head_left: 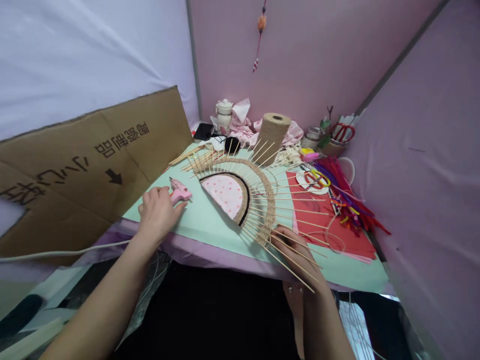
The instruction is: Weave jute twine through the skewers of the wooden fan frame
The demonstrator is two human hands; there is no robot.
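A half-round piece of pink dotted cloth with a black edge lies on the green table top, with thin sticks fanning out from it and a band of twine woven through them. My right hand is closed on the sticks and the twine at the band's near right end. At the left, my left hand has its fingers wrapped round the handle of a pink glue gun, whose nozzle points away to the upper left.
Behind stand a big twine roll, a white-lidded jar and crumpled pink cloth. At the right are red sheets, scissors and coloured pipe cleaners. A cardboard panel leans at the left. Loose sticks lie behind the glue gun.
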